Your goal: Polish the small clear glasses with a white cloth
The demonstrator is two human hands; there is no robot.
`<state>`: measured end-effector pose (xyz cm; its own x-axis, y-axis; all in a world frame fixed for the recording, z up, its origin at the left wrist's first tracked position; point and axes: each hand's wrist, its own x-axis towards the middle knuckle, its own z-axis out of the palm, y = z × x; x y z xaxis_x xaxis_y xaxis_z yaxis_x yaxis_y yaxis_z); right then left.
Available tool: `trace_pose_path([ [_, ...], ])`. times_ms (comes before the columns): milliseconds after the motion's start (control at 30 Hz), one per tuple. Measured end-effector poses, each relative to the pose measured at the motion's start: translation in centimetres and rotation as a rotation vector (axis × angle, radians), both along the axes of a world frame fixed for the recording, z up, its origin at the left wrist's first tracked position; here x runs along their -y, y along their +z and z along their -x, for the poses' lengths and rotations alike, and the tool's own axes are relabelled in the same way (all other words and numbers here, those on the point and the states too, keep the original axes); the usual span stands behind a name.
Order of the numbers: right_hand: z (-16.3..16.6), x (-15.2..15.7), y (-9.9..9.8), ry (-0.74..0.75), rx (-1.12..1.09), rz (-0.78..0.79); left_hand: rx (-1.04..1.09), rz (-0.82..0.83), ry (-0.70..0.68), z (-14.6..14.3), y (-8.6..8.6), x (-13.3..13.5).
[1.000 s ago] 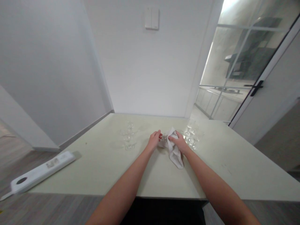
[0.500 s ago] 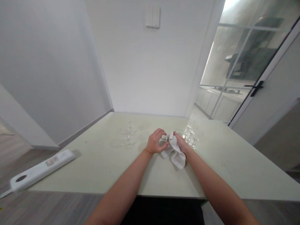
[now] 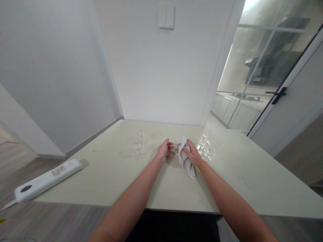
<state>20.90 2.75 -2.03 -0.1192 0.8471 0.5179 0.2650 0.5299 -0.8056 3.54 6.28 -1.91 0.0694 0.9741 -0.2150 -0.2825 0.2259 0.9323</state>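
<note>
Head view: pale counter [image 3: 101, 181] fills the lower middle, near edge cut by the person's body, far edge meets the white wall. Glass door [image 3: 254, 67] at right, room behind it blurred. White flat board [image 3: 45, 179] with a dark oval hole lies on the counter's left corner, its near tip hanging off; print on it too small to read. White cloth [image 3: 185, 158] at counter centre, upper part bunched between the hands, lower tail draped down to the counter. Right hand [image 3: 192, 153] closed on the cloth, fingers curled into the bunch. Left hand [image 3: 164, 150] just beside it, fingertips pinching a small clear glass piece [image 3: 173, 148], mostly hidden by cloth and fingers, shape hard to make out. Clear glasses left group [image 3: 138, 146] and right group [image 3: 207, 144] stand either side of the hands, nearly see-through, count unclear
</note>
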Motion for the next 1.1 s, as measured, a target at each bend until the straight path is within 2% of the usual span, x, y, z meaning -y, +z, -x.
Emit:
trace_pose_path([
  [167,0.3,-0.4,0.1,0.004,-0.229,0.029,0.053,-0.076,0.11,-0.1,-0.1,0.1],
  [267,0.1,-0.6,-0.1,-0.004,-0.201,0.141,0.03,-0.137,0.138,-0.1,0.1,0.1],
  [367,-0.6,-0.9,-0.9,0.054,-0.073,0.242,-0.034,-0.247,0.133,0.0,0.4,0.2],
  [500,-1.8,-1.7,-2.5,0.095,0.108,0.204,-0.121,-0.419,0.075,0.1,0.5,0.4],
  [700,-2.5,-2.8,-4.0,0.014,0.188,0.125,-0.177,-0.584,0.013,0.1,0.3,0.8],
  [867,-2.5,-2.7,-4.2,-0.037,0.151,0.114,-0.208,-0.674,0.028,0.0,0.5,1.1],
  [1100,-2.3,-2.3,-3.5,0.039,0.055,0.191,-0.259,-0.732,0.033,-0.2,0.4,1.4],
])
